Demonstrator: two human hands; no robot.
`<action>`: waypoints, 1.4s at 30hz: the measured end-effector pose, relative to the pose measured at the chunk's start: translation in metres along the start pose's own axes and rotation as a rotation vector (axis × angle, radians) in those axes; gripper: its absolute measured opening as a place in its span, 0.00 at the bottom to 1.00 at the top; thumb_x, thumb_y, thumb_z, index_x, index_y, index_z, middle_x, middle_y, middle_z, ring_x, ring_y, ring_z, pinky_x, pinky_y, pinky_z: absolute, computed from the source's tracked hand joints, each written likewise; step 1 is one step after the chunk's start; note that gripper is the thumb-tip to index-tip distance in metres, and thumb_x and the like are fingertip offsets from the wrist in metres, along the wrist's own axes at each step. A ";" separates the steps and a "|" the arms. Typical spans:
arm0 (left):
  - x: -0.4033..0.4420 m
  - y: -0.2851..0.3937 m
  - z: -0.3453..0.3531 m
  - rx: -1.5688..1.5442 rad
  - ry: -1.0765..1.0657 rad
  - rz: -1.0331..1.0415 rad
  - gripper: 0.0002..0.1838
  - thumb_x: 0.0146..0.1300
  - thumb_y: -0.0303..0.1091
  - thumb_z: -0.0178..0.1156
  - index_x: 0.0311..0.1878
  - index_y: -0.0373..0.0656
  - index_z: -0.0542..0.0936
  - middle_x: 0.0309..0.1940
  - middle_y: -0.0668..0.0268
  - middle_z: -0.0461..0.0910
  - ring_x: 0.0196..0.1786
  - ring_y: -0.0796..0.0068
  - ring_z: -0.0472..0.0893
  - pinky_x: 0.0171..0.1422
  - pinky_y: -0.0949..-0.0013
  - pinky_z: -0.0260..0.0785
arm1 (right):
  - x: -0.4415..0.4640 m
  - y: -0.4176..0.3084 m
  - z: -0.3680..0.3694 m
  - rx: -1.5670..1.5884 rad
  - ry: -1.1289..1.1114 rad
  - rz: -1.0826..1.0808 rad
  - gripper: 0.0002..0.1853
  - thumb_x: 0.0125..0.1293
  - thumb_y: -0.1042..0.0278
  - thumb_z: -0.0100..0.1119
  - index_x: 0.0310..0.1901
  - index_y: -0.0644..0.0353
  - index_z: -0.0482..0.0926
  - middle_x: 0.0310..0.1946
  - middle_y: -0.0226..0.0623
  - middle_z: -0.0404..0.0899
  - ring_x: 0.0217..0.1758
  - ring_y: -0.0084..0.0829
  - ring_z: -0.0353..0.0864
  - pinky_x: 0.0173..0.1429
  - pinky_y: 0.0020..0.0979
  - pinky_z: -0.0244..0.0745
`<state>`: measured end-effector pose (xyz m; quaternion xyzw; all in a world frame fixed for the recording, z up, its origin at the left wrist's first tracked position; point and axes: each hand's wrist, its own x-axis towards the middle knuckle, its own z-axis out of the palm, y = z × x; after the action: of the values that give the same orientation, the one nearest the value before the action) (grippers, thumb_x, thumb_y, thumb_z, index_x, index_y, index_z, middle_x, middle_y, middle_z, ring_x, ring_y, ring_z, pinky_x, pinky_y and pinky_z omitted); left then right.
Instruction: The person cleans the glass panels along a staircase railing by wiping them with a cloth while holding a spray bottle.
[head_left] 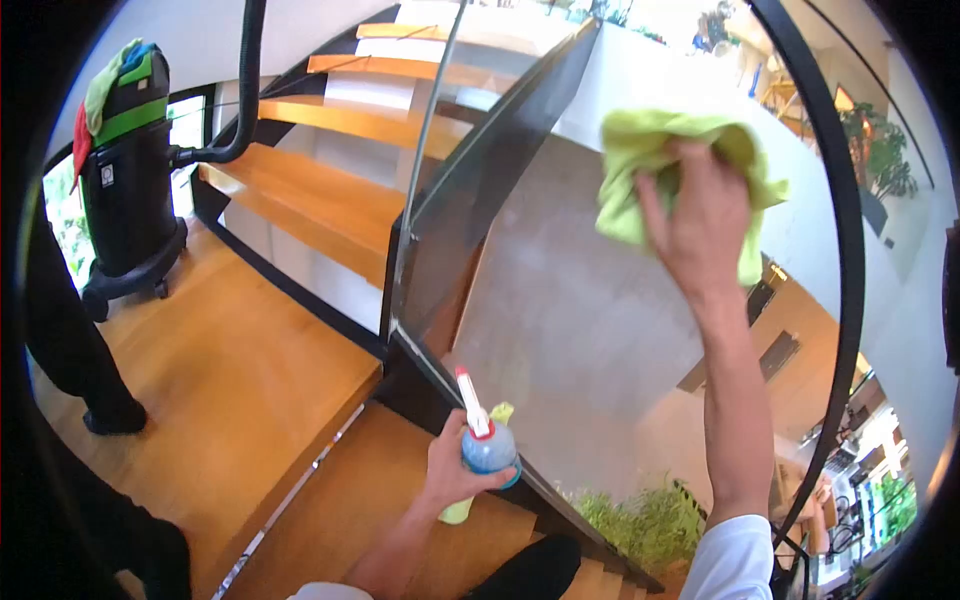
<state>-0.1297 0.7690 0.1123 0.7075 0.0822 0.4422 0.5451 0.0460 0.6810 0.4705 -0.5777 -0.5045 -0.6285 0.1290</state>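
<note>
My right hand (700, 225) is raised at the upper right, its fingers closed on a lime-green cleaning cloth (625, 135). The cloth lies spread against the glass railing panel (590, 300), as far as I can see. Lower down in the middle, my left hand (452, 465) wraps round a spray bottle (488, 450) with blue liquid and a red and white nozzle. The bottle is close to the dark lower edge of the railing. Some yellow-green cloth (456, 512) shows below and behind that hand; how it is held is hidden.
Wooden stair treads (310, 200) rise at the upper left. A black and green vacuum cleaner (130, 195) with cloths on top stands on the landing (240, 330). Another person's dark-clad leg (75, 320) is at the left edge. A black handrail (848, 230) curves at the right, with plants (640, 520) beyond the glass.
</note>
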 end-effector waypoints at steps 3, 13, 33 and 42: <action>-0.012 -0.032 0.005 -0.042 -0.001 -0.054 0.41 0.41 0.50 0.85 0.53 0.43 0.72 0.40 0.60 0.85 0.48 0.60 0.88 0.55 0.60 0.78 | -0.019 -0.016 0.017 0.067 -0.113 -0.175 0.21 0.61 0.59 0.72 0.54 0.52 0.81 0.51 0.45 0.80 0.52 0.46 0.80 0.57 0.47 0.72; -0.034 -0.126 0.017 0.136 -0.110 0.011 0.35 0.37 0.60 0.82 0.45 0.45 0.87 0.51 0.68 0.78 0.45 0.60 0.86 0.50 0.57 0.79 | 0.084 -0.006 0.050 -0.184 -0.125 -0.459 0.26 0.65 0.44 0.58 0.62 0.43 0.81 0.66 0.39 0.75 0.72 0.43 0.72 0.69 0.49 0.72; -0.045 -0.146 -0.003 -0.100 -0.127 -0.168 0.44 0.35 0.53 0.85 0.54 0.42 0.78 0.47 0.62 0.79 0.47 0.64 0.85 0.52 0.59 0.79 | 0.232 -0.069 0.128 -0.360 -0.196 -0.097 0.44 0.74 0.31 0.34 0.78 0.59 0.60 0.81 0.50 0.55 0.84 0.46 0.52 0.85 0.51 0.49; -0.046 -0.169 -0.024 -0.081 0.298 -0.032 0.53 0.29 0.52 0.84 0.59 0.36 0.72 0.48 0.58 0.78 0.46 0.58 0.83 0.51 0.59 0.79 | -0.189 -0.230 0.174 0.268 -0.570 -0.352 0.27 0.71 0.55 0.56 0.66 0.62 0.73 0.60 0.46 0.77 0.61 0.53 0.79 0.61 0.54 0.76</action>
<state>-0.1127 0.8244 -0.0551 0.6101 0.1553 0.5365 0.5620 0.0346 0.8435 0.1665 -0.6120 -0.6900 -0.3828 -0.0526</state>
